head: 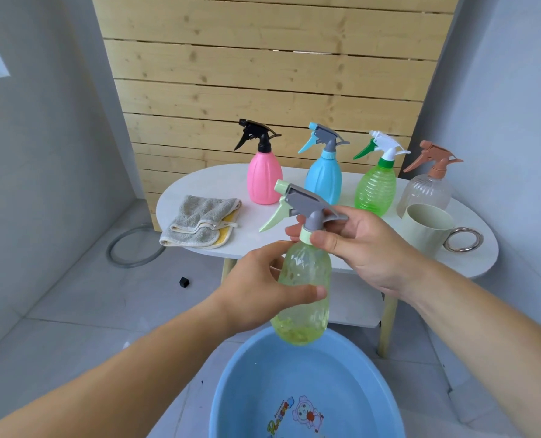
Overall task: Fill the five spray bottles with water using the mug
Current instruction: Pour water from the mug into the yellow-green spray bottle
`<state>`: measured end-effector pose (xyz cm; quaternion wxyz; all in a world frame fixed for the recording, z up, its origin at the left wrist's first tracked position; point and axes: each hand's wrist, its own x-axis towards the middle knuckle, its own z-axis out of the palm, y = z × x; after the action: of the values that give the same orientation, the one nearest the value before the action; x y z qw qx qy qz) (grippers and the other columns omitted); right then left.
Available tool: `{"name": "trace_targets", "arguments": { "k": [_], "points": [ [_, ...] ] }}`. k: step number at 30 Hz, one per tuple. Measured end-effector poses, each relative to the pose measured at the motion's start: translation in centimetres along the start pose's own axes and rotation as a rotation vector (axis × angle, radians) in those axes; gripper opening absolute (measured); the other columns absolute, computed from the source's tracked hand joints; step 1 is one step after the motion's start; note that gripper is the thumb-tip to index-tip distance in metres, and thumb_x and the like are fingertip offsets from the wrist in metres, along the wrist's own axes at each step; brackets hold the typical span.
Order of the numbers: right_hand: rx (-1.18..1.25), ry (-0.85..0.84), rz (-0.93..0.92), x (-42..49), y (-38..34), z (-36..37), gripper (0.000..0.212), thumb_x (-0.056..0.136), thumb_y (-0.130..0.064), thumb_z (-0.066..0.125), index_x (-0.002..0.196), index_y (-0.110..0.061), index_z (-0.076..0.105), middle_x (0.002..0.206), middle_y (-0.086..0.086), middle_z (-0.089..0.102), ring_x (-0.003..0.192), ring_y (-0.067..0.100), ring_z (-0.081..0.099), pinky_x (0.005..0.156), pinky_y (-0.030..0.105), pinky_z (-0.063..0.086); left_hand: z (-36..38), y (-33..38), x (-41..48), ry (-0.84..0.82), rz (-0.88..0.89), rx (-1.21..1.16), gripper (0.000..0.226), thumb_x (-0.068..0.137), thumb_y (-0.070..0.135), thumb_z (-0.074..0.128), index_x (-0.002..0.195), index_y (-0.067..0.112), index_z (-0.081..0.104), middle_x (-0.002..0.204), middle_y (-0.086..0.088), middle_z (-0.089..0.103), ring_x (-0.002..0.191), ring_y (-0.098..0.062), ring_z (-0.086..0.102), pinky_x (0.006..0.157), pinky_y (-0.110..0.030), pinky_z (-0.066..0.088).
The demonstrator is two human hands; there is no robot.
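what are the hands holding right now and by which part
Both hold the pale green bottle: the left hand grips its body, and the right hand pinches the collar at its neck.

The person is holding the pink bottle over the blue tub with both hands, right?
No. The head view shows the left hand and right hand holding the yellow-green bottle over the blue tub; the pink bottle stands on the table.
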<state>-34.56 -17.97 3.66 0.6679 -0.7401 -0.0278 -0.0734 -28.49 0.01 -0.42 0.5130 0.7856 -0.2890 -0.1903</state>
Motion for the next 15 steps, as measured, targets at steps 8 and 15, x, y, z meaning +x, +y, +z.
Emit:
{"name": "trace_targets", "arguments": {
  "k": [8, 15],
  "points": [
    [-0.001, 0.089, -0.088, 0.3, 0.9, 0.4, 0.021, 0.085, -0.005, 0.066, 0.106, -0.006, 0.066, 0.094, 0.004, 0.078, 0.096, 0.015, 0.074, 0.083, 0.02, 0.055, 0.7, -0.5, 0.0, 0.062, 0.011, 0.015, 0.053, 0.068, 0.051, 0.092, 0.115, 0.042, 0.069, 0.096, 0.007, 0.077, 0.088, -0.01, 0.074, 0.085, -0.04, 0.063],
    [-0.007, 0.082, -0.068, 0.6, 0.5, 0.4, 0.02, 0.087, -0.017, 0.067, 0.107, -0.017, 0.068, 0.107, 0.006, 0.076, 0.107, 0.016, 0.07, 0.093, 0.024, 0.054, 0.1, 0.0, 0.3, 0.123, 0.018, 0.076, 0.055, 0.065, 0.054, 0.09, 0.114, 0.044, 0.068, 0.095, 0.011, 0.074, 0.091, -0.009, 0.07, 0.083, -0.034, 0.061]
  ]
}}
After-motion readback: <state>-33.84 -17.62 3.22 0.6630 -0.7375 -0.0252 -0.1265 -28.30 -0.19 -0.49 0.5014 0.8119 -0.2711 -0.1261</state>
